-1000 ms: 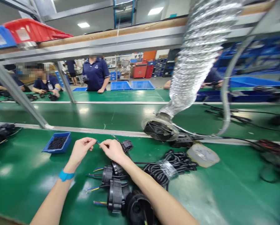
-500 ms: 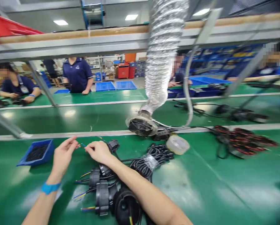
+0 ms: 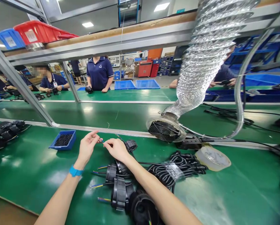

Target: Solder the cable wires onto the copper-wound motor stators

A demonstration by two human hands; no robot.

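Two bare hands meet above the green table [image 3: 201, 200], fingertips close together. Right hand [image 3: 116, 150]: thumb and forefinger pinched on the coloured wires [image 3: 100, 141], which show as a short, thin bit in the space between the hands. Left hand [image 3: 87, 147]: fingertips at the other end of the wires, forefinger stretched out; whether it grips them cannot be told. Where the wires lead is hidden by the hands. Blue wristband [image 3: 76, 171] on left wrist.

Left of the left hand, well short of touching: small blue tray [image 3: 72, 142] holding many short black pieces [image 3: 63, 140].

Just beyond the right hand, to its right: small black ring-shaped part [image 3: 131, 145]. Nearer the wearer, below and partly behind the right forearm: a cluster of black sockets [image 3: 118, 193], several with bare-ended blue and yellow leads pointing left. Right of that forearm: coiled black cable [image 3: 157, 170], bound with clear wrap [image 3: 175, 171]; just beside it, a clear round tub [image 3: 212, 158].

Behind these: black fan [image 3: 164, 129] at the lower end of a silver duct [image 3: 198, 62]. Far side of the line: standing co-worker [image 3: 99, 73] in navy shirt, one hand at a dark object [image 3: 89, 90].
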